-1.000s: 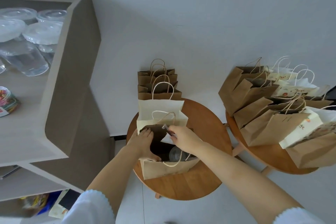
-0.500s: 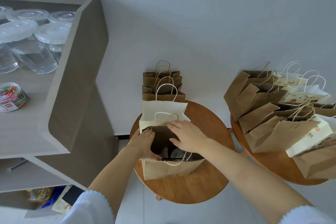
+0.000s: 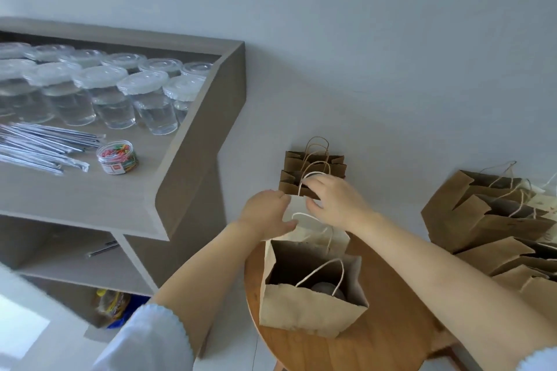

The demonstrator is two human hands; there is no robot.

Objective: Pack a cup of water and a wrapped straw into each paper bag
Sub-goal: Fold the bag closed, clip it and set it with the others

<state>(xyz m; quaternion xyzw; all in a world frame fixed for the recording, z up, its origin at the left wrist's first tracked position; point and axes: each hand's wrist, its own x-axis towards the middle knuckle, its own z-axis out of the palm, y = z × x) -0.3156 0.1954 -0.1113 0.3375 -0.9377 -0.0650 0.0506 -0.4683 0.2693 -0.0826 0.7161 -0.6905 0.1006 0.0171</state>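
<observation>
An open brown paper bag [image 3: 307, 310] stands on the round wooden table [image 3: 391, 337] with a lidded cup [image 3: 327, 289] inside. Behind it stands a white paper bag [image 3: 304, 220]. My left hand [image 3: 265, 214] grips its left top edge with the thumb in front. My right hand [image 3: 334, 202] holds its upper rim near the handle, fingers curled. Several folded brown bags [image 3: 313, 169] lean behind. On the grey shelf [image 3: 90, 196] at left stand several lidded cups of water [image 3: 150, 102] and a pile of wrapped straws [image 3: 45, 147].
A small clear jar of coloured clips [image 3: 119, 156] sits on the shelf beside the straws. At right, a second table holds several packed brown bags [image 3: 488, 220]. Lower shelf compartments [image 3: 75, 259] hold small items. A pale wall rises behind.
Both hands left the brown bag's opening and moved back to the white bag behind it, taking hold of its top. The camera swung left, showing more of the shelf.
</observation>
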